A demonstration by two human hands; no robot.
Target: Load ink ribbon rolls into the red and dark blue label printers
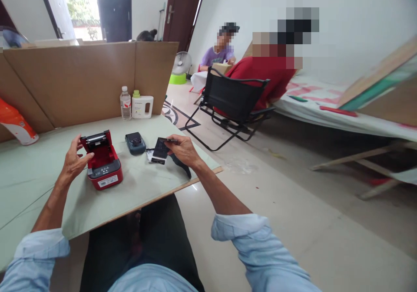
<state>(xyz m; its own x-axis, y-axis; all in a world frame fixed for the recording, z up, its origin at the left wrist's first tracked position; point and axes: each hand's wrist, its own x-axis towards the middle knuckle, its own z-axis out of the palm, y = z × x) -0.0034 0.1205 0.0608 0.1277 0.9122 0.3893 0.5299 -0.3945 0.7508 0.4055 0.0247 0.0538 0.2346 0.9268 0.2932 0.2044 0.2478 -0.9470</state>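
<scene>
A small red and black label printer (104,164) stands on the table with its lid raised. My left hand (74,159) is at the printer's left side, fingers at the raised lid and thumb by the edge of the body. My right hand (184,149) pinches a thin black flat piece (160,149) with a pale band near its lower end, above the table's right part. Beneath it lies a small black-and-white printed piece (150,155), partly covered. A dark curved object (180,165) lies under my right hand; its kind is unclear. A dark grey handheld device (135,143) rests between my hands.
At the back of the table stand a clear water bottle (125,103) and a white jug (142,105), before a cardboard screen (97,79). An orange-and-white container (19,123) leans at left. To the right, a person in red sits on a black folding chair (233,92).
</scene>
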